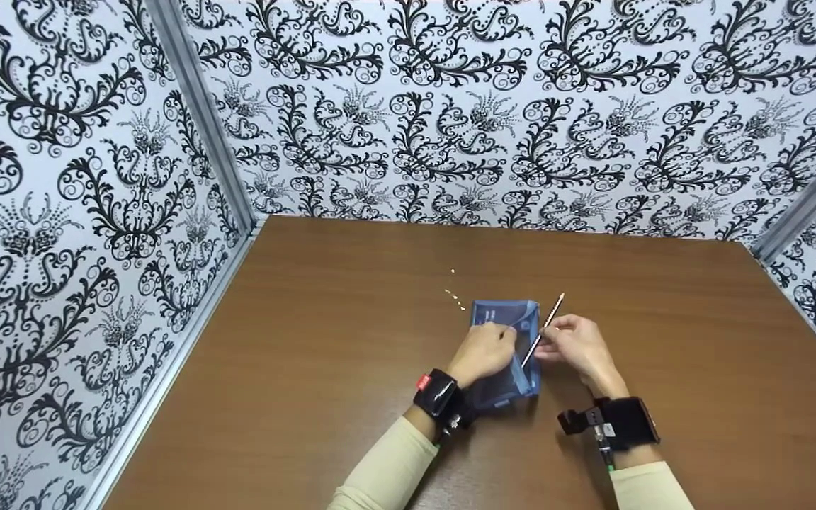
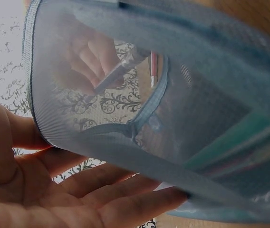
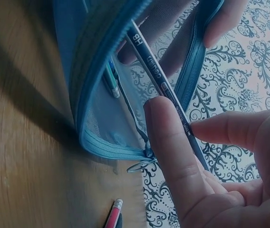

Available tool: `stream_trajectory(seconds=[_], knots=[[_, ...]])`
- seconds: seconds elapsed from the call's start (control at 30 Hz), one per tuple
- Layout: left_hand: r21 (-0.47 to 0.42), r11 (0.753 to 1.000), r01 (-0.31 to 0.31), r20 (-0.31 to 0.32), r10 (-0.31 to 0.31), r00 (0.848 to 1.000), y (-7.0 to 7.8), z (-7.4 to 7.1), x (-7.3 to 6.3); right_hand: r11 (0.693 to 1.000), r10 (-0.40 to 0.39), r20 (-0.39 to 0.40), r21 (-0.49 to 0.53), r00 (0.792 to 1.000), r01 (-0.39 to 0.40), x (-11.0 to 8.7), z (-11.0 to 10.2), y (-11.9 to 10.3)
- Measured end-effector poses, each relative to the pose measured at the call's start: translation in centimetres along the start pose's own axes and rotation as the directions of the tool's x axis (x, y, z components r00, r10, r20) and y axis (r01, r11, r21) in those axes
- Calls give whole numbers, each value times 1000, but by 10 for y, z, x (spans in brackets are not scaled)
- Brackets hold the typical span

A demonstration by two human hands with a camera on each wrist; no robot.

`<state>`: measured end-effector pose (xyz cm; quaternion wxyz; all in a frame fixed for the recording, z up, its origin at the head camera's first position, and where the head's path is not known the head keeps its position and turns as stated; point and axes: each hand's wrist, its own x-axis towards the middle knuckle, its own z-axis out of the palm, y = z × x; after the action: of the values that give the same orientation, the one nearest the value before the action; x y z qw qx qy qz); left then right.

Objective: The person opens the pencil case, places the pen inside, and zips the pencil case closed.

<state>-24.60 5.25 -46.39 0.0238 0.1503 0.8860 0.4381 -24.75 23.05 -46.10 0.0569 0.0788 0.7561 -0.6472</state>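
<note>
The left hand (image 1: 484, 349) grips a blue pouch (image 1: 501, 388) (mouth open) while the right hand (image 1: 579, 346) pinches a pencil (image 3: 150, 61), likely to pack it; next, it needs pushing in.

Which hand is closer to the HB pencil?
Right. The right hand pinches the HB pencil; the left hand grips the blue pouch, off to the pencil's left.

In the wrist view, the right fingers (image 3: 173, 142) partly hide the dark pencil (image 3: 153, 65).
</note>
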Motion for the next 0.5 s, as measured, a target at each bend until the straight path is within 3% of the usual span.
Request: stream_trajectory(seconds=[0.5], knots=[[18, 1000, -12, 11, 12, 1000, -1, -1, 1, 999, 21, 38, -30, 999, -20, 2, 4, 3]])
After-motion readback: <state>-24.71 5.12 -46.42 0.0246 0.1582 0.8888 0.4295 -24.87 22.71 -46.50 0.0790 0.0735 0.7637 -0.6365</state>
